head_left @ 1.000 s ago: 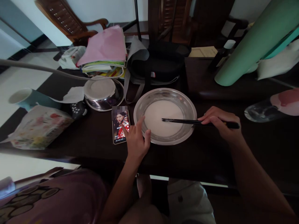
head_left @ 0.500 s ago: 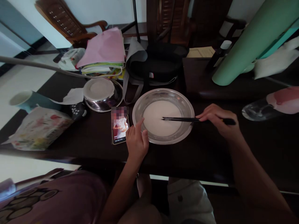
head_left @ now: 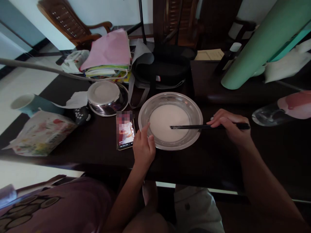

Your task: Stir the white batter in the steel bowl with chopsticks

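Observation:
A wide metal bowl [head_left: 194, 106] of white, milky liquid [head_left: 161, 119] stands on the dark table. My right hand [head_left: 229, 126] is closed around a pair of black chopsticks [head_left: 194, 127], held nearly level across the bowl's right rim. Their whitened tips are at the middle of the liquid; whether they dip below the surface is hard to see. My left hand [head_left: 144, 147] grips the lower left rim, index finger reaching over the inside wall and thumb at the edge. Just left of it lies a phone [head_left: 126, 142] with a lit screen.
An upturned metal bowl [head_left: 108, 108] sits behind the phone, near a tissue pack [head_left: 43, 132] and a blue cup [head_left: 40, 105]. Behind are a black bag [head_left: 167, 64] and pink-topped papers [head_left: 109, 48]. A green cylinder [head_left: 257, 45] and a clear bottle [head_left: 264, 113] are on the right.
My right hand has shifted slightly right, drawing the chopsticks with it, and their tips have moved a little right and toward me. My left hand stays on the rim.

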`<state>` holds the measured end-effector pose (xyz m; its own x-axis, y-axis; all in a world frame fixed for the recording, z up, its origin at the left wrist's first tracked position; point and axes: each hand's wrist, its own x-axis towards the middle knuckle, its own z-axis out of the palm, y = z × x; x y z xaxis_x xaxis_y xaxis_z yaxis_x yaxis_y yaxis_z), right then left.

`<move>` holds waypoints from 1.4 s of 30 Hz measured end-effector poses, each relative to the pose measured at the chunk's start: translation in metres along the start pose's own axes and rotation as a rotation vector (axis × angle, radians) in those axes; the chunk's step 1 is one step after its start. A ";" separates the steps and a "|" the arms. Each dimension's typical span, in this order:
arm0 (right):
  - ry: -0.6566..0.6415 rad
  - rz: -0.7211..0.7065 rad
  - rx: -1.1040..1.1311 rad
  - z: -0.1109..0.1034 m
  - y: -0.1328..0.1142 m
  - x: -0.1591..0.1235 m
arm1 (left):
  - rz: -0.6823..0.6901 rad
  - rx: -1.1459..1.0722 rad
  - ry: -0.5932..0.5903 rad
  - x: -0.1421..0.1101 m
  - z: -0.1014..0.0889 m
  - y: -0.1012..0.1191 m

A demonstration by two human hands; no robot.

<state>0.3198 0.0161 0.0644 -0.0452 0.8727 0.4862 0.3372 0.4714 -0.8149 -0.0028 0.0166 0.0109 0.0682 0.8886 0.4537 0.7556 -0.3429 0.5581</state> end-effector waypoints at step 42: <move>0.003 -0.022 -0.048 0.000 0.000 0.001 | -0.020 -0.056 -0.031 0.000 -0.001 0.001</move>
<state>0.3195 0.0163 0.0650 -0.0503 0.8618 0.5047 0.3805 0.4838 -0.7881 -0.0026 0.0161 0.0128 0.0743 0.9039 0.4213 0.7192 -0.3412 0.6053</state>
